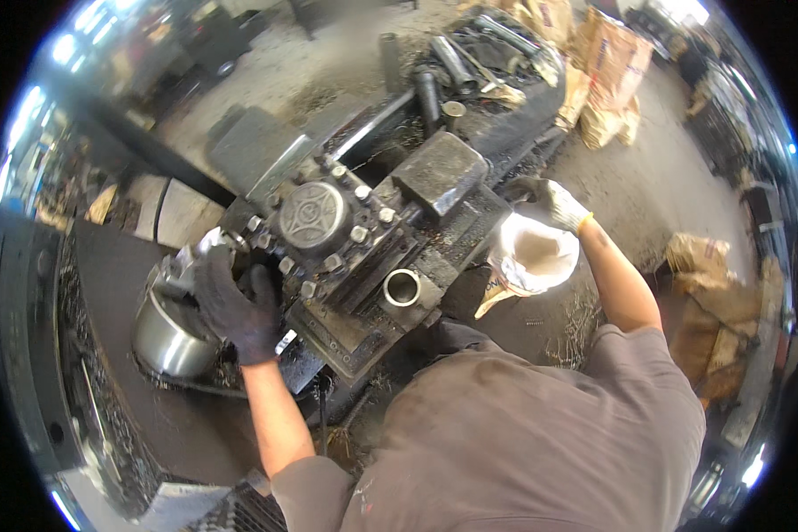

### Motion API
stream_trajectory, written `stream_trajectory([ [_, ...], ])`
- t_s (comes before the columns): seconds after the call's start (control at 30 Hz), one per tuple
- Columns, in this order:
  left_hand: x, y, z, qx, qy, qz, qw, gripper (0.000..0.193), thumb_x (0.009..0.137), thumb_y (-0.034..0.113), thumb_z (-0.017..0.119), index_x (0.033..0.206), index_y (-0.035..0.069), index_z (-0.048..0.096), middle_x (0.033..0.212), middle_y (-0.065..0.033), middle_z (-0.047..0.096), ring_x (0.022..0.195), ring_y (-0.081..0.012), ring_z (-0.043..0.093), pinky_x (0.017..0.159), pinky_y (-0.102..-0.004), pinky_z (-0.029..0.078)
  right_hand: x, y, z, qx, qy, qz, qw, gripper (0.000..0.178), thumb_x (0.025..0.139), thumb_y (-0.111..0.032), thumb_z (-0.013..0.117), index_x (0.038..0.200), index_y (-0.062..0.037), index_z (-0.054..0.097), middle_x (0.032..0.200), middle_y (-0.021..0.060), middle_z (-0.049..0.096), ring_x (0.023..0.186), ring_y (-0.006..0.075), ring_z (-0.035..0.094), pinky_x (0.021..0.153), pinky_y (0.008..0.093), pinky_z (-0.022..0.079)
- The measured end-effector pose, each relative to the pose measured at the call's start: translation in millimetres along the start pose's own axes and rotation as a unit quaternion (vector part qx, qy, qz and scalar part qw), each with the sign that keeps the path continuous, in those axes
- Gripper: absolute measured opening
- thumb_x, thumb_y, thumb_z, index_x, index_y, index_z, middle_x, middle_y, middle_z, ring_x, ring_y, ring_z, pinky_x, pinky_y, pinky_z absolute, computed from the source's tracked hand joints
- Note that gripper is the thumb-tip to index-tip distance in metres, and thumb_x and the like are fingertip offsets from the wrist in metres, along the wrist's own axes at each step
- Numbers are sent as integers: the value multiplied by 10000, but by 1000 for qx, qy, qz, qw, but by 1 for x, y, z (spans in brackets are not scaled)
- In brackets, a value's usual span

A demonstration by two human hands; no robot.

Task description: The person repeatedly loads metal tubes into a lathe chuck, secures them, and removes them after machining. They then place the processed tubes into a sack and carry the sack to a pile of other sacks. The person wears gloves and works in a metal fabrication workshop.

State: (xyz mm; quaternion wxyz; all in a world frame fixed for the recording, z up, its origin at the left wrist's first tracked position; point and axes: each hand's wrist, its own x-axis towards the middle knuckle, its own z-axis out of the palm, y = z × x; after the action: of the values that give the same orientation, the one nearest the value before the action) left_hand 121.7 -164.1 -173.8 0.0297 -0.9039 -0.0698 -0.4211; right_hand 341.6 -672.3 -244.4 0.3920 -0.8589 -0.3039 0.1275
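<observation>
A dark work glove covers my left hand (235,306), its fingers stretched forward and the thumb apart. It hovers at, or rests against, the gap between a shiny metal cylinder (176,335) and the bolted tool post (313,215) of a lathe. Something pale, perhaps a rag (209,239), shows by its fingertips; whether they touch it is unclear. My right hand (554,204), in a white glove with dark fingers, reaches to the right side of the carriage block (441,173). Its fingers curl at the carriage's edge, and what they hold is hidden. Below that hand hangs a white-lined paper bag (534,257).
Close to my body a metal sleeve (402,288) stands on the carriage. Metal bars and tools (457,66) lie on the far end of the machine. Brown paper sacks (614,75) stand at the far right. Metal chips (572,332) litter the floor.
</observation>
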Motion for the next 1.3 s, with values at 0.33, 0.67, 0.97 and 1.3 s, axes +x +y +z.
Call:
stream_trajectory([
  [0.33, -248, 45, -92, -363, -88, -617, 692, 257, 1020, 154, 657, 1234, 21, 705, 1144, -103, 745, 1016, -215, 718, 926, -360, 564, 84, -282, 91, -48, -277, -312, 908, 325, 783, -182, 796, 1080, -67, 731, 921, 163, 739, 752, 320, 735, 687, 407, 604],
  [0.67, -393, 4, -196, -392, 443, -714, 375, 359, 1069, 464, 456, 1115, 164, 648, 1039, -26, 669, 949, -250, 626, 915, -491, 504, 309, -336, 116, -458, -136, -309, 822, 290, 757, -185, 796, 1021, -66, 789, 842, 173, 767, 754, 303, 759, 674, 430, 614],
  [0.97, -347, 5, -220, -350, 382, -791, 324, 398, 1023, 576, 521, 923, 199, 603, 808, -7, 583, 737, -194, 553, 698, -400, 446, 359, -253, 165, -213, -430, -287, 829, 280, 790, -195, 805, 1015, -34, 762, 792, 177, 748, 667, 274, 717, 584, 447, 531],
  [1.3, -410, -19, -212, -319, 330, -727, 510, 214, 1010, 361, 577, 1043, 169, 663, 831, 18, 611, 744, -146, 567, 673, -309, 455, 350, -345, 254, -8, -516, -147, 844, 400, 860, -170, 704, 1234, -93, 586, 910, 72, 697, 718, 203, 691, 575, 371, 555],
])
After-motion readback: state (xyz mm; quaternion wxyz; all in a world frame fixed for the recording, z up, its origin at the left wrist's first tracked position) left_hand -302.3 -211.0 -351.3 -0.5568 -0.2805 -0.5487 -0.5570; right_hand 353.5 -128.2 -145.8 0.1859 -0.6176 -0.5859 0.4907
